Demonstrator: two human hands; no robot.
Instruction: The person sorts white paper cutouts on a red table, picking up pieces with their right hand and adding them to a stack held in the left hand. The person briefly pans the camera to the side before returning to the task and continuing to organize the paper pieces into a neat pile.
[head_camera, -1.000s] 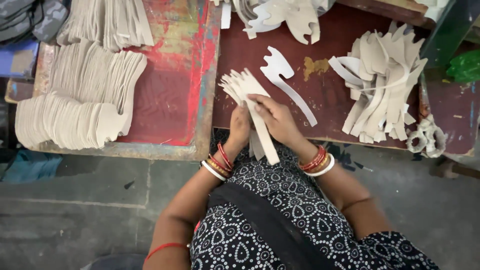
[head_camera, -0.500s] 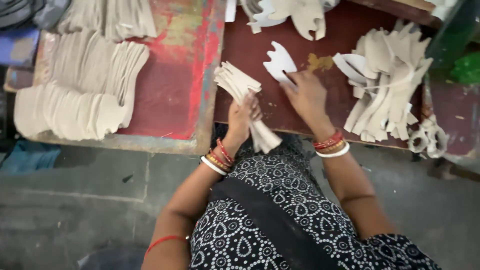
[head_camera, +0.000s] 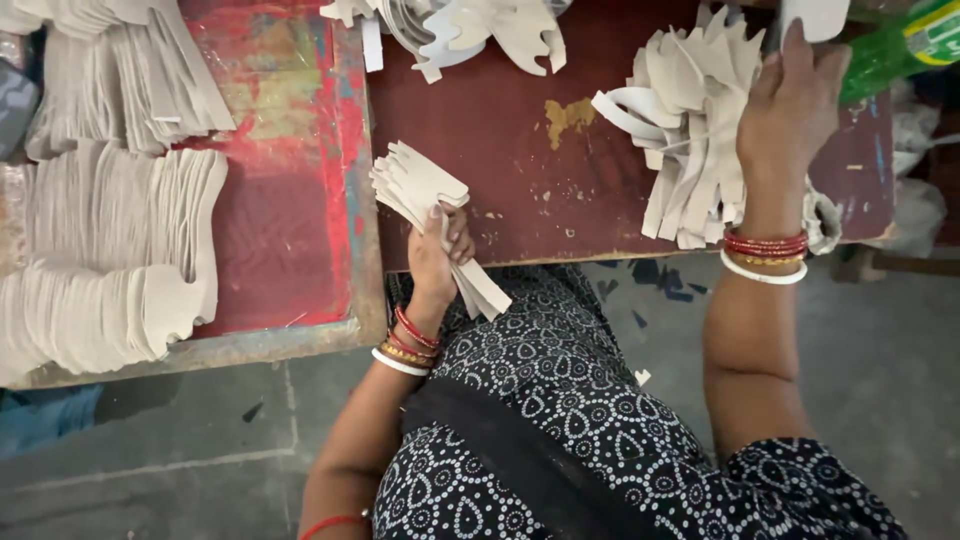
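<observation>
Two bare hands work over a dark red table (head_camera: 520, 215) strewn with pale cut-out pieces. The left hand (head_camera: 438, 255) is curled around a fanned stack of cut-outs (head_camera: 425, 195), thumb and fingers pressed together on its narrow middle; the stack's broad, notched end lies over the table's near edge, and its tail hangs down over the person's patterned dress (head_camera: 600, 420). The right hand (head_camera: 790, 105) reaches to the far right of the table, fingers closed on a single white piece (head_camera: 815, 15) at the top edge of the view, just beside a loose heap of cut-outs (head_camera: 685, 130). Red and white bangles (head_camera: 765, 255) ring both wrists. A green bottle (head_camera: 905, 45) lies to the right of the raised hand. On the adjoining red-painted table (head_camera: 290, 230) at left, long overlapping rows of cut-outs (head_camera: 110, 260) lie flat.
</observation>
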